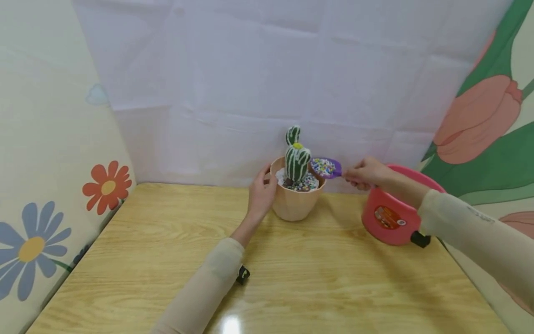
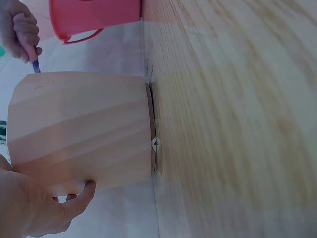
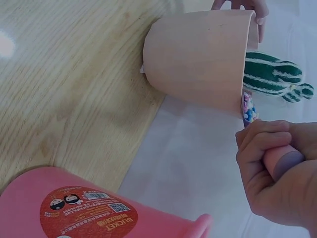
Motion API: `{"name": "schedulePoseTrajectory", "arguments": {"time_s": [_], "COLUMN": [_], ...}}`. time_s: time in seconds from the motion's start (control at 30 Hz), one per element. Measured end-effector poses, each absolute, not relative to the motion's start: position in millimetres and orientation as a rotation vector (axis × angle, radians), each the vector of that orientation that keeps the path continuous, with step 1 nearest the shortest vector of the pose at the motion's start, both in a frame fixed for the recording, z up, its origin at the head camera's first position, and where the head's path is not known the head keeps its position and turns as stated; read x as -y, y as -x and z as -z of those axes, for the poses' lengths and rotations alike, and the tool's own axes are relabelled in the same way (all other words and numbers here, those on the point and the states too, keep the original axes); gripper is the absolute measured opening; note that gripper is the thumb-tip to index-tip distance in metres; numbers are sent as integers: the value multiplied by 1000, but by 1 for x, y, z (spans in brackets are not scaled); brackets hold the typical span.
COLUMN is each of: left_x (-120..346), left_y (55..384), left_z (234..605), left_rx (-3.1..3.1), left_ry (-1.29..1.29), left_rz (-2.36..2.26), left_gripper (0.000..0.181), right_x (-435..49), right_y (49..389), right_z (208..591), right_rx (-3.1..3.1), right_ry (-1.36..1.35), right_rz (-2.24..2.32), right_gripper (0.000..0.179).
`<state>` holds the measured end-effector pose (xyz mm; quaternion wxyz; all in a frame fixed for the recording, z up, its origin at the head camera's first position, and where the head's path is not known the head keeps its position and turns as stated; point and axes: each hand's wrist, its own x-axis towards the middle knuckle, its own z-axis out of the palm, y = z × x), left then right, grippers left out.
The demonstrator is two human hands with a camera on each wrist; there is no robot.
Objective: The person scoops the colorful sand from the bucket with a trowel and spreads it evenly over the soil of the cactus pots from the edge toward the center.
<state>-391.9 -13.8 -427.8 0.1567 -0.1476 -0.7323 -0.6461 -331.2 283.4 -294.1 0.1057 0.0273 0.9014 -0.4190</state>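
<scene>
A peach plant pot [image 1: 294, 206] stands upright near the back of the table, holding a green-and-white knitted cactus [image 1: 295, 167] with a yellow flower. Small multicoloured beads [image 1: 308, 183] lie around the cactus base. My left hand [image 1: 262, 195] grips the pot's left side at the rim. From the right, my right hand [image 1: 368, 173] holds a small purple scoop [image 1: 337, 168] by its pink handle [image 3: 280, 159]. Colourful beads fill the scoop, whose tip overlaps the pot's right rim in the head view. The right wrist view shows the scoop's bead-filled edge right at the rim.
A pink bucket [image 1: 392, 208] with a red label stands at the table's right side, under the right forearm. The wooden table [image 1: 317, 273] meets a white cloth backdrop [image 1: 233, 153] behind the pot. Flower-patterned walls flank both sides.
</scene>
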Motion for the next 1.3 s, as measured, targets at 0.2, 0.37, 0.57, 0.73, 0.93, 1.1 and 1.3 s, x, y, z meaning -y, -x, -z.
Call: {"name": "schedulePoseTrajectory", "arguments": {"time_s": [0.2, 0.37, 0.57, 0.73, 0.93, 1.1, 1.3], "left_x": [14, 15, 18, 20, 18, 16, 16], "left_y": [393, 392, 392, 393, 392, 390, 389], "left_z": [429, 429, 428, 429, 430, 427, 426], "left_rx": [2096, 2087, 2083, 2081, 2084, 2080, 2086], "left_ry": [422, 434, 423, 445, 438, 430, 414], "left_rz": [1838, 1845, 1844, 1835, 1843, 1861, 1867], "left_gripper": [46, 47, 45, 47, 47, 45, 45], "right_x": [-282, -278, -269, -266, -257, -248, -234], "right_y": [323, 318, 313, 313, 318, 322, 327], "right_z": [287, 278, 267, 263, 264, 264, 268], "right_rx": [-2607, -2571, -2503, -2427, -2295, -2224, -2135], "right_ry": [-91, -94, -43, -24, -47, -19, -30], "right_rz": [1186, 1087, 1011, 1020, 1100, 1106, 1161], "right_gripper": [29, 31, 31, 29, 29, 34, 35]}}
